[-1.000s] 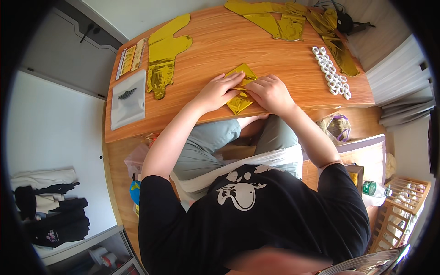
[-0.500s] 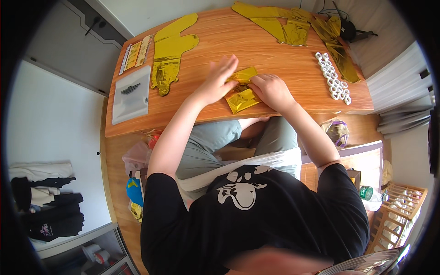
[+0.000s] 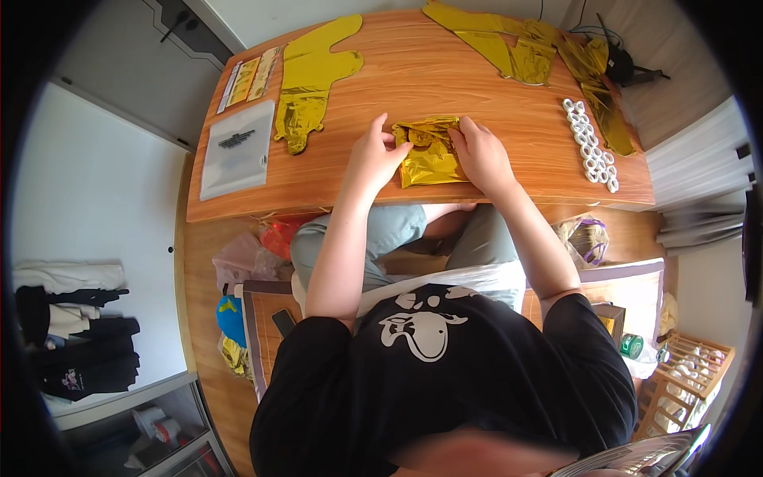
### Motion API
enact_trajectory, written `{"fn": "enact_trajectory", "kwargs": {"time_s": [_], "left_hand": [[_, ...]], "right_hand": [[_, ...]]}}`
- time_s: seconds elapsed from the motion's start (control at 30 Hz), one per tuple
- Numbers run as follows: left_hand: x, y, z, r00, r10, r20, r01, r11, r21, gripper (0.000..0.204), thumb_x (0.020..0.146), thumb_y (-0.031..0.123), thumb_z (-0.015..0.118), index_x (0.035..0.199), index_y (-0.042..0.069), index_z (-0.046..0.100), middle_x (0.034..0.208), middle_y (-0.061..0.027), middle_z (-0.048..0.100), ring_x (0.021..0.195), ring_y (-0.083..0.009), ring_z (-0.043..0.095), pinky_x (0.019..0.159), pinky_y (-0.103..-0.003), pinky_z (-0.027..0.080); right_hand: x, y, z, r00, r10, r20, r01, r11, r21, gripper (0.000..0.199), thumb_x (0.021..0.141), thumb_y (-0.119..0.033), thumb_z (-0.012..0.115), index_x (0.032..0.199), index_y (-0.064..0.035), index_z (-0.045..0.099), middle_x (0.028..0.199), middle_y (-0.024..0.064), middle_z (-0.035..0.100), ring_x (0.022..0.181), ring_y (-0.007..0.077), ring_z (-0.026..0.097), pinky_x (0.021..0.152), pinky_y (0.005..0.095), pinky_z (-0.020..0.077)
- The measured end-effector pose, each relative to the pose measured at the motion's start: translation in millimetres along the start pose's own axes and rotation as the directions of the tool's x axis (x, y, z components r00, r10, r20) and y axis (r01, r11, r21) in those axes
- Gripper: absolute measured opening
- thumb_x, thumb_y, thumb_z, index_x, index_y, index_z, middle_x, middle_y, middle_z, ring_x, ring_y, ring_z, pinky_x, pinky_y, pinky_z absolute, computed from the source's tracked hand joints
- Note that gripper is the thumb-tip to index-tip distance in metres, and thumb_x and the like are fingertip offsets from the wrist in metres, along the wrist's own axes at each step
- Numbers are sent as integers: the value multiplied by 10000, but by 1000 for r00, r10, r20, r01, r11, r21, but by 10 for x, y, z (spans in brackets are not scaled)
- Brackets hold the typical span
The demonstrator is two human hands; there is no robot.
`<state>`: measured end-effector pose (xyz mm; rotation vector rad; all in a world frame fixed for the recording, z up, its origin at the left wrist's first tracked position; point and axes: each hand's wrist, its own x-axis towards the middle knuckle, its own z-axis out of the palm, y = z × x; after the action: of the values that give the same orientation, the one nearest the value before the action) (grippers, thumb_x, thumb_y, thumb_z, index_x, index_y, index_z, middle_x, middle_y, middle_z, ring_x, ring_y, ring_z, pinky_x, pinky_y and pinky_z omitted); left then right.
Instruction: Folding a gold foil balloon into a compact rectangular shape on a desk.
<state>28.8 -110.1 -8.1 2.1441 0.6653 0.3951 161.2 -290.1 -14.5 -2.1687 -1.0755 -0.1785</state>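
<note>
A folded gold foil balloon [image 3: 433, 165] lies flat on the wooden table in front of me, crinkled and shiny. My left hand [image 3: 377, 156] is at its left edge, thumb on the foil and the other fingers apart and partly raised. With bent fingers, my right hand [image 3: 483, 159] grips the upper right edge of the same balloon; its fingertips are partly hidden. Another flat gold foil balloon [image 3: 319, 67] is spread out at the left of the table. More gold foil shapes [image 3: 531, 60] lie at the far right.
On the table's left are a clear plastic bag stack [image 3: 238, 167] with thin dark sticks on it and printed cards [image 3: 248, 79]. White rings [image 3: 590, 147] stand in rows at the right, near a black device [image 3: 624, 63]. The wooden table's [image 3: 318, 195] front edge runs above my legs.
The folded balloon has turned from slanted to nearly square with the table edge. My left hand has come down from a raised, spread pose to the foil's left side. The view has shifted slightly.
</note>
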Motion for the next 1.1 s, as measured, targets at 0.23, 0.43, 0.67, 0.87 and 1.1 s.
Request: {"fn": "enact_trajectory", "kwargs": {"time_s": [0.23,0.43,0.67,0.87,1.1], "left_hand": [[27,-8,156,997,17,-71,-27,988,-153,644,887,95,752,1475,23,501,1153,-167,750,862,-201,733,795,-331,579],[-40,34,288,945,272,-181,-274,962,17,536,881,63,698,1398,72,558,1090,-144,758,837,-280,729,771,-405,585],[-66,112,316,882,457,-116,-410,865,291,539,885,138,717,1397,90,556,980,-149,741,869,-343,700,753,-457,571],[-77,67,373,867,472,-157,-403,852,335,580,859,119,736,1406,68,548,893,-151,709,858,-347,684,740,-459,569],[-97,-9,360,816,567,-113,-489,782,386,637,872,74,695,1471,41,481,1006,-146,726,829,-340,668,742,-441,560]], "right_hand": [[37,21,-23,997,60,56,-62,997,45,253,1026,-280,571,964,-35,559,878,252,680,843,461,656,736,549,521],[116,-30,-84,987,114,113,-122,990,68,267,1030,-284,557,957,-27,560,850,256,689,845,452,672,732,548,522],[179,-56,-107,981,145,129,-155,985,72,262,1032,-268,575,967,-16,542,837,257,671,822,471,642,703,529,488],[43,-113,-122,997,28,78,-31,999,42,207,1002,-231,621,967,-30,583,845,241,681,818,450,655,704,518,505],[-167,-141,-12,980,-156,-124,163,986,47,166,959,-216,676,1030,-67,695,822,175,710,770,394,684,678,487,534]]}}
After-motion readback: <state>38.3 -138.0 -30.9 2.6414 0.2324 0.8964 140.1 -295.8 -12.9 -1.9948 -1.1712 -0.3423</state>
